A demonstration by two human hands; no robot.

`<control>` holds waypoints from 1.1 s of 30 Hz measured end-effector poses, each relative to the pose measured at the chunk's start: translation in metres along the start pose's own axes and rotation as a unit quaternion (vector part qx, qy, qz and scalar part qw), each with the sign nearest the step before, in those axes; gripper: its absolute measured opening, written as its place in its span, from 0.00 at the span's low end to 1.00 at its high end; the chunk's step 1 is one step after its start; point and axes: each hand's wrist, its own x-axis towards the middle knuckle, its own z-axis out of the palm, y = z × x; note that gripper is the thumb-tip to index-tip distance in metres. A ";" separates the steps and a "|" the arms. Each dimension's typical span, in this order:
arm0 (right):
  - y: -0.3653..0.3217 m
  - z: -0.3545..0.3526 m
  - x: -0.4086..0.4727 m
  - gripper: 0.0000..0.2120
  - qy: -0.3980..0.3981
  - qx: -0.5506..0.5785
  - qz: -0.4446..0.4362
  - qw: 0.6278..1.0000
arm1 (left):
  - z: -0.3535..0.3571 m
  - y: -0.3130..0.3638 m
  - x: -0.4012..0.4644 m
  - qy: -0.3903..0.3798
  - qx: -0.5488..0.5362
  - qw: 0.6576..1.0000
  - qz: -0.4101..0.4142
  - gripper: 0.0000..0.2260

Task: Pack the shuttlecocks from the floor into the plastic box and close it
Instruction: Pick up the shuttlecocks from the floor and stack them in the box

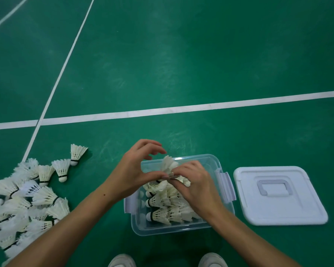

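A clear plastic box stands open on the green floor in front of me, with rows of white feather shuttlecocks lying inside. Both hands are above the box. My left hand and my right hand meet over its middle and pinch one shuttlecock, feathers pointing away from me. A heap of loose shuttlecocks lies on the floor to the left. The white lid lies flat on the floor to the right of the box.
White court lines cross the green floor beyond the box. The toes of my two white shoes show at the bottom edge, just before the box. The box's side latches hang open.
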 end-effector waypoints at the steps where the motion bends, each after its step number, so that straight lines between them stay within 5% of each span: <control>1: 0.004 -0.003 -0.005 0.11 0.006 -0.003 0.018 1.000 | -0.002 -0.005 -0.005 0.004 0.040 0.999 -0.003 0.26; 5: 0.012 -0.004 -0.018 0.15 -0.022 -0.037 0.053 0.998 | -0.004 -0.028 -0.034 -0.012 0.277 0.961 0.003 0.28; 10: 0.003 0.010 -0.012 0.10 -0.040 -0.071 0.053 0.995 | 0.013 -0.035 -0.046 0.001 0.379 0.925 -0.003 0.25; 20: 0.011 0.013 0.000 0.10 -0.130 -0.037 0.077 0.988 | 0.047 -0.026 -0.014 -0.019 0.436 0.899 -0.028 0.17; 33: 0.015 0.025 -0.005 0.09 -0.081 -0.028 0.098 0.992 | 0.059 -0.031 -0.026 0.010 0.416 0.909 -0.001 0.14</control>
